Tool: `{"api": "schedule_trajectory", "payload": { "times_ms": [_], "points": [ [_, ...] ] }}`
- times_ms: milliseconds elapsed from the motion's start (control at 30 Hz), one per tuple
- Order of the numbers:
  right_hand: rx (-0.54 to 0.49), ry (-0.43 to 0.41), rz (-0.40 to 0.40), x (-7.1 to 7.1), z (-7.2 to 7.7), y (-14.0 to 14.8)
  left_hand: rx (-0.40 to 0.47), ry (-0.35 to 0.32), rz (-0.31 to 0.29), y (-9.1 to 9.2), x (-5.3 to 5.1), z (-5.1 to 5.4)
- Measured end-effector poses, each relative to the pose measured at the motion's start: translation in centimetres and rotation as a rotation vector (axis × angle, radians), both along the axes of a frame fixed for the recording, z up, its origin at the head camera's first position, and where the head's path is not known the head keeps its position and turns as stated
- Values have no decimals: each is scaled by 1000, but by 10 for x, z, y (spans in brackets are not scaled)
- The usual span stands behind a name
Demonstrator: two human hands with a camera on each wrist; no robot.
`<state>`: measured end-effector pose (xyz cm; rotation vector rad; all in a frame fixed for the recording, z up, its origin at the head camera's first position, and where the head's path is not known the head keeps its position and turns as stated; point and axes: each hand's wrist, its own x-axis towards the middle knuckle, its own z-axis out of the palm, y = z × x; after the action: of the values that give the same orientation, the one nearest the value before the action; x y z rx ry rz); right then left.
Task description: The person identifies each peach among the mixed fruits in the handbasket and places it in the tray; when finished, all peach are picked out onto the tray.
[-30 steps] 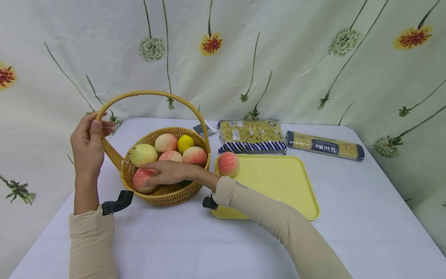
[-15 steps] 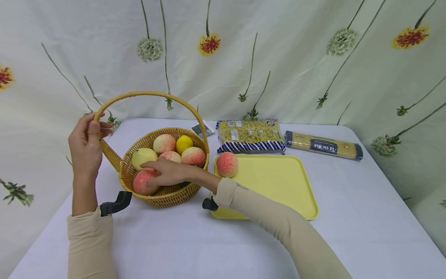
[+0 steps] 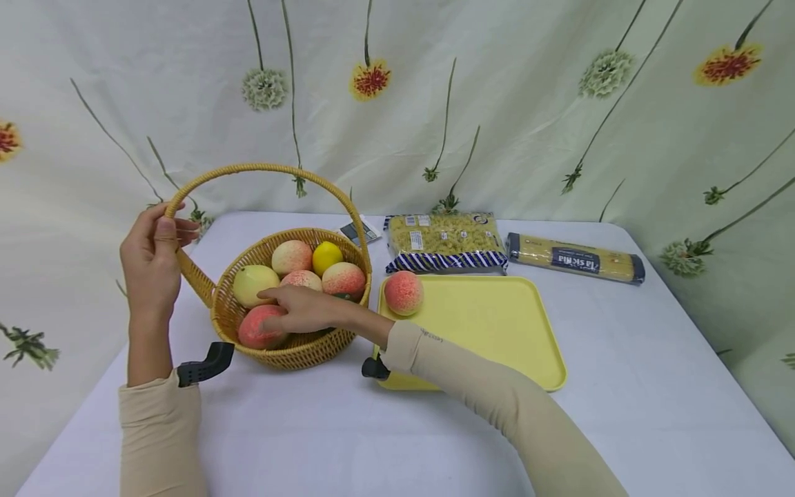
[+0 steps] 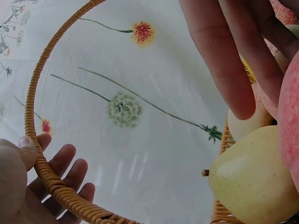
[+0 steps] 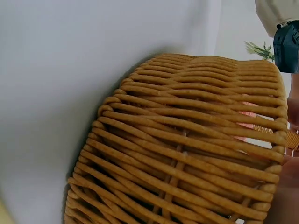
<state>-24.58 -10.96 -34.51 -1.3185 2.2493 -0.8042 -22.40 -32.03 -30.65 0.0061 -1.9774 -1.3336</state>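
Note:
A wicker basket (image 3: 310,355) holds several peaches, a yellow-green pear (image 3: 255,285) and a lemon (image 3: 327,257). My left hand (image 3: 151,255) grips the left side of its arched handle (image 3: 267,166); the left wrist view shows thumb and fingers around the wicker (image 4: 32,107). Inside the basket, my right hand (image 3: 304,308) has its thumb and fingers round the front-left peach (image 3: 256,328), beside the pear (image 4: 252,175). In the right wrist view the basket's woven wall (image 5: 187,140) hides most of that hand.
Right of the basket lies a yellow tray (image 3: 491,324) with one peach (image 3: 404,293) at its back-left corner. Behind it are a pasta bag (image 3: 446,240) and, further right, a spaghetti pack (image 3: 574,259). A small packet (image 3: 361,229) lies behind the basket.
The front-left peach has turned and shifted slightly right under my right hand. My left hand keeps its grip on the handle. The whole head view has drifted a little.

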Motion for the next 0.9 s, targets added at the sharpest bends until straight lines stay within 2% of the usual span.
{"api": "schedule_trajectory", "payload": {
  "times_ms": [133, 300, 400, 633, 767, 900],
  "points": [
    [63, 82, 17, 2, -1, -1, 2, 1, 2, 0, 0, -1],
    [91, 197, 38, 3, -4, -2, -13, 9, 8, 0, -1, -1],
    [96, 215, 26, 4, -6, -2, -18, 12, 9, -1, -1, -1],
    [86, 190, -1, 6, -7, -2, -18, 5, 12, -1, 0, 0],
    [136, 231, 1, 7, -8, -4, -17, 3, 12, 0, 0, 0],
    [201, 292, 54, 6, -7, -5, -17, 1, 13, 0, -1, 0]
  ]
}}
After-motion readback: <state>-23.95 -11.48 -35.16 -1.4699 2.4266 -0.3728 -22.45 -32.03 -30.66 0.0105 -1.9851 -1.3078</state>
